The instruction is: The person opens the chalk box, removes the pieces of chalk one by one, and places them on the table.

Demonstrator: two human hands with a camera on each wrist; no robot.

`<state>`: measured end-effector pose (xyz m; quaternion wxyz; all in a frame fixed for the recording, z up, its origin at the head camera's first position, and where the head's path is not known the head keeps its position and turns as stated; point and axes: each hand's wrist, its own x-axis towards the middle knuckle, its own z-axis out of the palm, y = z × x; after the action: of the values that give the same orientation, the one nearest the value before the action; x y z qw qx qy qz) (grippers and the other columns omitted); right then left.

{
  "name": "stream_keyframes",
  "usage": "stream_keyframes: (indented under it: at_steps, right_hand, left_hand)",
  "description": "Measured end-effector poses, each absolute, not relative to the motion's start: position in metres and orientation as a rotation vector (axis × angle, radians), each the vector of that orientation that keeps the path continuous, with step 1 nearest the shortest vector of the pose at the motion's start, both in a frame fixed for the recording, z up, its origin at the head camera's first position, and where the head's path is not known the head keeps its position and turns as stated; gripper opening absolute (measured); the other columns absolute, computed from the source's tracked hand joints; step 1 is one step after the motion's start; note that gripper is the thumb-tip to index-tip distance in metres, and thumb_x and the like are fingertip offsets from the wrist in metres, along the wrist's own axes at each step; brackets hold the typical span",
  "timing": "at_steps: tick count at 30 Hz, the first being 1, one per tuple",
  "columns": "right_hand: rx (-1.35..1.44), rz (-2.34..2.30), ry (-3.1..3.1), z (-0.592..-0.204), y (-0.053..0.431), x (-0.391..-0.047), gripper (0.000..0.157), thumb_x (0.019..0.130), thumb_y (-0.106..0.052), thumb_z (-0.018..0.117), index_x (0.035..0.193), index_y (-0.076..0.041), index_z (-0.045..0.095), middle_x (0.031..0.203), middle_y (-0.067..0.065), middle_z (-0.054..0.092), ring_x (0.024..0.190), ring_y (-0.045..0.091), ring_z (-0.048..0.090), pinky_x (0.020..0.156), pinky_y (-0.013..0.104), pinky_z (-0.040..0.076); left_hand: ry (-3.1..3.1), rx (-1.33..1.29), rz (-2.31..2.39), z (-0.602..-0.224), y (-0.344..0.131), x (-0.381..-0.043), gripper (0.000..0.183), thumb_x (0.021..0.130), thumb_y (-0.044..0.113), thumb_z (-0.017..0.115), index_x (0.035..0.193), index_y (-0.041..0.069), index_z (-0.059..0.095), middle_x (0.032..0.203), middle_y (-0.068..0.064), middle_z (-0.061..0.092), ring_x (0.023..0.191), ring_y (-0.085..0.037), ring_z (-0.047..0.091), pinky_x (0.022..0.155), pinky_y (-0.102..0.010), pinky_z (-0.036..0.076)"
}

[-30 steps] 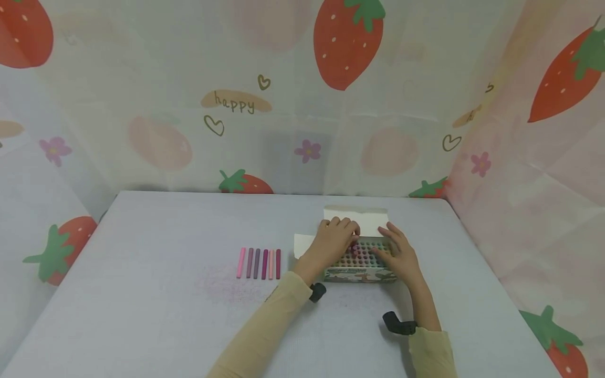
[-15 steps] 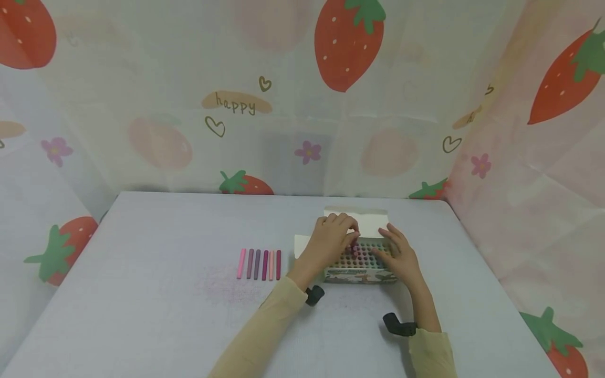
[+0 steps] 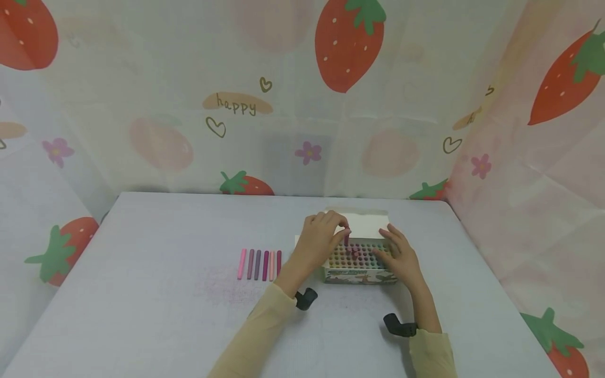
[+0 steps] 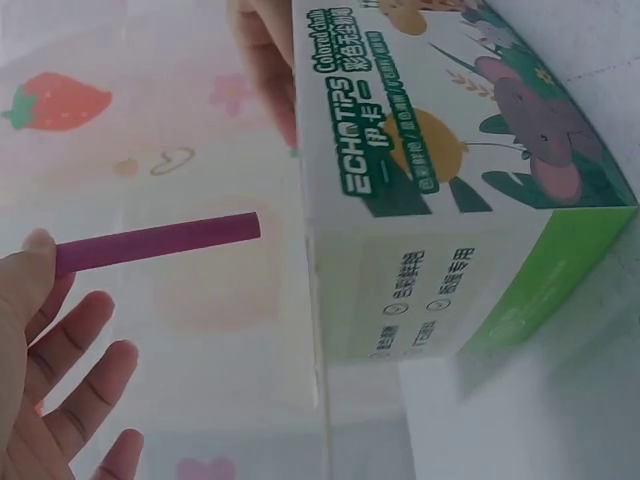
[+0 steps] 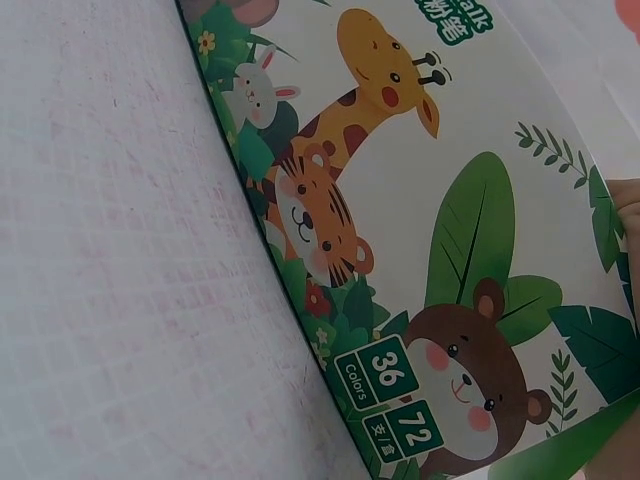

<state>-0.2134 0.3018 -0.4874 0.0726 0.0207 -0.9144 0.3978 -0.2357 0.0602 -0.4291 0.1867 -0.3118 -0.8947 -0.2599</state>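
My left hand (image 3: 319, 236) pinches a dark magenta chalk stick (image 4: 160, 242) by one end between thumb and fingertip; the other fingers are loosely spread. In the head view the stick points down just over the back left of the chalk box (image 3: 359, 276). The box lies with its lid (image 3: 366, 226) folded back, showing rows of coloured chalk ends. Several reddish ends (image 3: 354, 253) stick up above the rest. At the box's right side, my right hand (image 3: 402, 257) rests with fingers spread and thumb over the top edge.
To the left of the box, several pink, purple and peach chalk sticks (image 3: 257, 264) lie side by side in a row on the white table (image 3: 165, 315). Pinkish chalk dust marks the surface near them. A strawberry-print cloth (image 3: 283, 63) hangs behind the table.
My left hand has drawn back to the left and up a little, and the dark magenta chalk stick now shows out of the rows. The right hand stays in place.
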Motion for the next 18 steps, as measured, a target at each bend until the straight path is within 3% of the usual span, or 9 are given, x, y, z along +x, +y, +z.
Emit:
stream_keyframes:
  at_steps: [18]
  right_hand:
    - [0.099, 1.196, -2.727, -0.49, 0.303, -0.213, 0.057, 0.085, -0.032, 0.067, 0.135, -0.014, 0.046, 0.151, 0.008, 0.025, 0.138, 0.037, 0.022, 0.104, 0.062, 0.019]
  left_hand:
    - [-2.53, -0.812, -0.763, -0.424, 0.021, -0.223, 0.015, 0.094, 0.031, 0.052, 0.102, 0.019, 0.057, 0.099, 0.006, 0.059, 0.093, -0.014, 0.055, 0.092, -0.042, 0.038]
